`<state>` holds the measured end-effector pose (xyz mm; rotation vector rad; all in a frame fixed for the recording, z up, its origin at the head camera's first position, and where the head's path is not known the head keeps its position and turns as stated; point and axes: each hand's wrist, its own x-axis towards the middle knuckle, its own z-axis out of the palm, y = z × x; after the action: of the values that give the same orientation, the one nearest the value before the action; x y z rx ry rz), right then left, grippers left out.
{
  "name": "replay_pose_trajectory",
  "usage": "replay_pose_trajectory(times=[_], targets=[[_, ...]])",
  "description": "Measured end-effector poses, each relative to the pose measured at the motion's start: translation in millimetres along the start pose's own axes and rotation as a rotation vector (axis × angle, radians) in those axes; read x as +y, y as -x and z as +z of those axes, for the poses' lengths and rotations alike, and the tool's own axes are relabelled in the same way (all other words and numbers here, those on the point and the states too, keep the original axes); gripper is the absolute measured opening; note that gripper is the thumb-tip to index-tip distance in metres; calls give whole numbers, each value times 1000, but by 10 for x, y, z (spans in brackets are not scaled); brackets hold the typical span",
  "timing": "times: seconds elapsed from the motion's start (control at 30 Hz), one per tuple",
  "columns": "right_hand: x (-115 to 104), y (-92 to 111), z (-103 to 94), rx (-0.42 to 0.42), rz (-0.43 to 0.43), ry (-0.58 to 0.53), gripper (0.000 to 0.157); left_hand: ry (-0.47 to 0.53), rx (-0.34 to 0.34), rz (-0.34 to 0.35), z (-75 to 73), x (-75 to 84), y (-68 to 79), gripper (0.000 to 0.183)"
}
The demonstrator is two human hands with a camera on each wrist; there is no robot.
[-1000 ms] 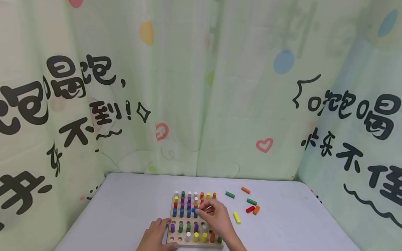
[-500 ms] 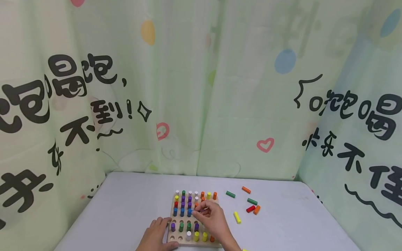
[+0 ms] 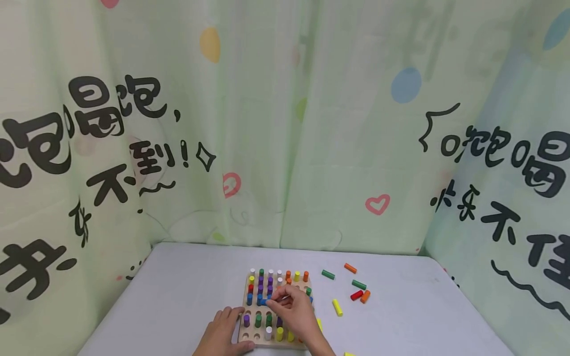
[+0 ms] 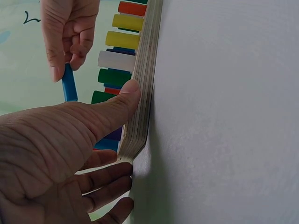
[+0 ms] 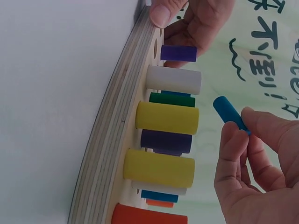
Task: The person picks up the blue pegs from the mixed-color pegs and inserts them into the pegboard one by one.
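A wooden pegboard [image 3: 251,341], fitted with rows of coloured pegs, lies at the near middle of the table. At its near left corner my left hand [image 3: 218,333] holds the board, thumb on the front edge and fingers along the left side. My right hand [image 3: 295,311] pinches a blue peg [image 5: 226,110] between thumb and fingertips above the board. In the left wrist view the blue peg [image 4: 70,85] hangs clear of the standing pegs. My right hand hides some of the board's middle and right side in the head view.
Loose pegs lie right of the board: a yellow peg [image 3: 337,307], a red peg [image 3: 356,295], two orange ones and two green ones. Something yellow [image 3: 349,354] shows at the bottom edge. A printed curtain [image 3: 285,148] stands behind the table.
My right hand has moved left over the board with the blue peg in its fingertips. My left hand stays at the board's corner.
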<state>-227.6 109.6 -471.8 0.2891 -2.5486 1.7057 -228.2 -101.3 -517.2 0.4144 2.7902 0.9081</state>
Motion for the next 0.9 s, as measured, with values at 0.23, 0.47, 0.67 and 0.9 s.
replay_pose_trajectory(times=[0.23,0.47,0.67,0.9], targets=[[18,-35,47,-11,3,12,12,-18,11,1,-7,25,-12,79],[33,-48,144,-22,16,47,11,-14,-4,-15,-25,12,2,79],[63,-68,191,-32,0,65,11,-20,-11,-24,-13,7,-8,80],[63,-106,261,-29,-39,123,7,-23,-18,-18,-2,-1,-22,79]])
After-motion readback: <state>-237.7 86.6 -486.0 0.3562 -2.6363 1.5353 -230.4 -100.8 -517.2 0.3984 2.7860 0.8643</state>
